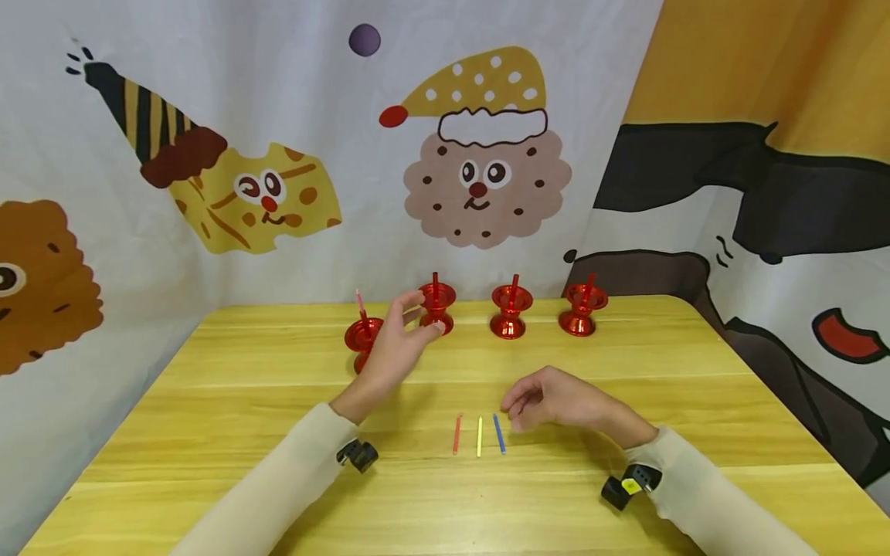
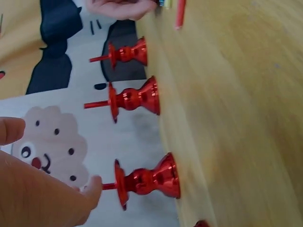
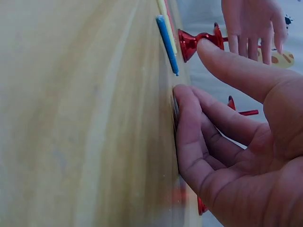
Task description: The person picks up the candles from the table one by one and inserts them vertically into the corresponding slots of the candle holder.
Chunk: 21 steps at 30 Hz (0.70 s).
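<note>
Your left hand [image 1: 396,344] gapes empty, right hand [image 1: 562,399] curls loosely, empty; candles [image 1: 479,438] at its eight o'clock, seemingly spaced for picking.

Along the back edge of the table [image 1: 445,510], from mid-frame rightward: three candle holders [image 1: 508,328] in a row. Left of them and nearer: another holder [image 1: 358,337] with one candle [image 1: 358,300] in it. At the row's left end, partly covering it: the left hand [image 1: 398,340]. Lower centre, side by side: three loose candles [image 1: 479,437], just left of the right hand [image 1: 556,398].

Candle holders [image 1: 508,328] look glossy metallic, table [image 1: 667,371] smooth wood, backdrop [image 1: 292,85] matt cloth.
</note>
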Motion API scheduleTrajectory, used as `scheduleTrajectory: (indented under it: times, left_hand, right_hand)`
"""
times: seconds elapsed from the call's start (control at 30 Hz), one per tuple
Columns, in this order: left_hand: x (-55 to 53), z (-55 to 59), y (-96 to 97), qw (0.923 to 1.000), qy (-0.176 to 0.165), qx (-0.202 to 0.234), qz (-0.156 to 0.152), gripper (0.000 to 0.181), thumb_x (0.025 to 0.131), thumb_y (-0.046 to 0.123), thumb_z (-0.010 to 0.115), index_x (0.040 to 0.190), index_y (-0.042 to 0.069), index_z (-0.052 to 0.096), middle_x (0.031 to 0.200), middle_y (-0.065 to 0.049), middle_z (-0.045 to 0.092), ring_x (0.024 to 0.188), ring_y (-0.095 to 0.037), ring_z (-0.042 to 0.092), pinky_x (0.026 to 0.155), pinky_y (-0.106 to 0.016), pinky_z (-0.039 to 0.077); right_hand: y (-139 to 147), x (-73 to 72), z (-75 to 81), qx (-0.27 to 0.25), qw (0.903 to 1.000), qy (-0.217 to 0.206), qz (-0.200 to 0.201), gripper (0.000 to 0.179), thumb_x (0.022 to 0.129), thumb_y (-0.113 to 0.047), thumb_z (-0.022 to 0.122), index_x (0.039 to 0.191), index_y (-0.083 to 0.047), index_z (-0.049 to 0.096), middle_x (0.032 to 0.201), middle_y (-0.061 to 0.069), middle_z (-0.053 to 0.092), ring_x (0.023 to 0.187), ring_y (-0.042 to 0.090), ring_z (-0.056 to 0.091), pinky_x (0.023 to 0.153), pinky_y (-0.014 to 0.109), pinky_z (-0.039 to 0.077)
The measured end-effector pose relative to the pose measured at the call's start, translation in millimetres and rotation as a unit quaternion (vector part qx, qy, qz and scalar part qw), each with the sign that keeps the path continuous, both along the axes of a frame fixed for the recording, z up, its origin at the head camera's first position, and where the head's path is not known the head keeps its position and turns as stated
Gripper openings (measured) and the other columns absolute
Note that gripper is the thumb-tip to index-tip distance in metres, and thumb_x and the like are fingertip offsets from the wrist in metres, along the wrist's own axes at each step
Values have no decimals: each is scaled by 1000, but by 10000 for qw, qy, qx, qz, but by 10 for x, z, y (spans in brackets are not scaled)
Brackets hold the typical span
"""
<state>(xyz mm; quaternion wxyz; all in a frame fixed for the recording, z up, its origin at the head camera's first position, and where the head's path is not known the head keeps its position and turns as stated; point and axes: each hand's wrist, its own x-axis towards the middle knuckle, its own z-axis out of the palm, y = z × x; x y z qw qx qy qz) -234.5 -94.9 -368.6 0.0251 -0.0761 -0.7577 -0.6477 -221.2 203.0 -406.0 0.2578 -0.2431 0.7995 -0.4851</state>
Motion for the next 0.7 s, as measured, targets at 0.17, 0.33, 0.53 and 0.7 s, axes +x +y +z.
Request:
scheduleTrajectory:
  times: [0.17,0.33,0.53,0.7]
  left_hand:
    - [-122,-72,129,9986,-5,-474,229,82,104,17,74,170,1,29,174,-21,30,159,-44,34,125,-58,37]
    - [-284,-157,197,9939,145,-970,496,87,101,19,77,170,-1,28,169,-26,32,156,-46,37,125,-61,35]
    - [-524,-203,251,9902,245,-1153,750,88,98,14,75,169,-5,27,166,-29,34,148,-45,43,123,-56,40]
    - [-669,-213,292,9886,-55,-1162,952,91,97,13,76,171,-2,24,166,-28,34,147,-44,46,121,-54,44]
  right_hand:
    - [-64,22,-10,337,9982,491,11,25,87,-7,95,105,1,80,89,2,74,84,19,66,75,24,55]
    - [-127,62,-3,731,9934,885,-86,28,82,-16,100,97,-6,79,84,-2,71,80,17,64,70,24,53]
    - [-170,109,10,861,9906,1059,-103,31,79,-19,102,94,-8,77,82,-3,69,77,14,61,68,25,50]
    - [-194,123,10,954,9884,1174,-125,33,78,-21,103,94,-9,77,81,-4,68,76,13,61,68,25,51]
